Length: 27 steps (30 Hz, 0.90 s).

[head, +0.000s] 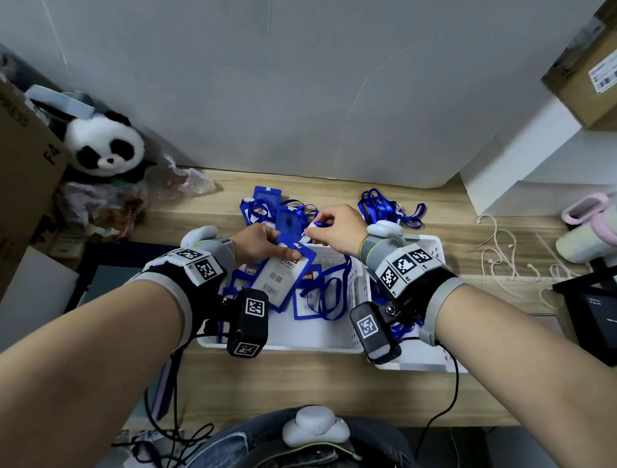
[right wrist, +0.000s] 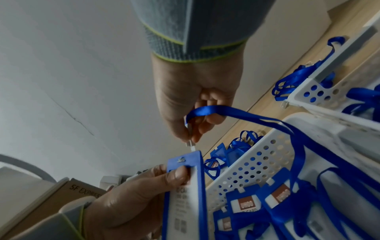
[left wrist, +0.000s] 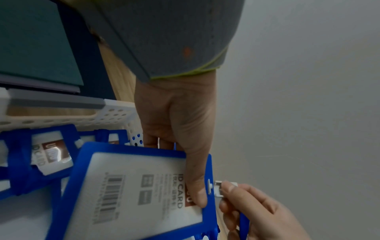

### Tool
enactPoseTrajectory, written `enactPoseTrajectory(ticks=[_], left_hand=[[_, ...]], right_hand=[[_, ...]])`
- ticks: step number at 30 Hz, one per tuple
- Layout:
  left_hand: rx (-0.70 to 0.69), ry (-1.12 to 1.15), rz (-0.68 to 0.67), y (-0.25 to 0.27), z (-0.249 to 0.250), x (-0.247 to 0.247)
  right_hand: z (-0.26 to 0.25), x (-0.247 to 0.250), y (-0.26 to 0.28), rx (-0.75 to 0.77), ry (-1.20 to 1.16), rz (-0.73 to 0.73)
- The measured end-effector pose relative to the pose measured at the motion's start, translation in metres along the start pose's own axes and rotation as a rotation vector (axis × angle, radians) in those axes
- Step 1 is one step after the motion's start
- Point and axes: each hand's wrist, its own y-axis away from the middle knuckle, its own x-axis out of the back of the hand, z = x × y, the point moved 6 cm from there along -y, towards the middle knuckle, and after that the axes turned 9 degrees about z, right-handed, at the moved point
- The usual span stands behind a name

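Badge holder point(left wrist: 127, 194) (ID CARD) in left hand point(left wrist: 176, 116), clip point(left wrist: 218, 186) in right hand point(left wrist: 267, 216)

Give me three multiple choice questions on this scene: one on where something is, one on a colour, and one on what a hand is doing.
1. Where does the panda plush sit?
A. in the white basket
B. at the far left, beside the cardboard box
C. on the person's lap

2. What colour is the lanyard whose clip the right hand pinches?
A. red
B. green
C. blue

3. What is the left hand doing?
A. gripping a badge holder
B. lying flat on the desk
C. holding a cup

Answers:
1 B, the head view shows it next to the box.
2 C, the ribbon is blue in the right wrist view.
3 A, its thumb presses on the holder's card near the top edge.
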Motion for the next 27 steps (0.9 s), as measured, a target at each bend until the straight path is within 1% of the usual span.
enactPoseTrajectory(ticks=[2,5,7,9,12,15,17,21,23,25,27], left_hand=[[-0.026,0.035,-0.001,0.0,0.003,0.001],[-0.033,0.055,-0.022,0.001,0.007,0.0],[-0.024,0.041,-0.022,0.0,0.008,0.001],[-0.025,0.0,-0.011,0.0,0.008,0.001],[-0.056,-0.029,-0.025,0.002,0.009,-0.003],[-0.117,-0.02,-0.123,0.006,0.018,-0.015],[-0.12,0.005,-0.2,0.009,0.024,-0.025],[-0.032,0.012,-0.266,0.01,0.029,-0.041],[-0.013,-0.027,-0.319,0.01,0.027,-0.044],[-0.002,-0.049,-0.302,0.008,0.021,-0.039],[0.043,0.049,-0.24,0.004,0.015,-0.029]], right_hand=[[-0.001,-0.001,-0.001,-0.006,0.004,-0.016],[-0.002,0.0,-0.003,0.039,0.062,-0.011],[0.002,0.002,-0.005,0.023,0.02,-0.008],[0.008,0.003,-0.006,-0.047,-0.108,-0.012],[0.006,0.004,-0.006,-0.162,-0.442,-0.039],[-0.009,0.008,-0.005,-0.212,-0.724,-0.062],[-0.019,0.011,-0.006,-0.205,-0.819,-0.078],[-0.031,0.019,-0.008,-0.188,-0.911,-0.087],[-0.027,0.028,-0.012,-0.209,-0.942,-0.019],[-0.013,0.04,-0.018,-0.233,-0.849,0.104],[0.006,0.051,-0.022,-0.229,-0.684,0.192]])
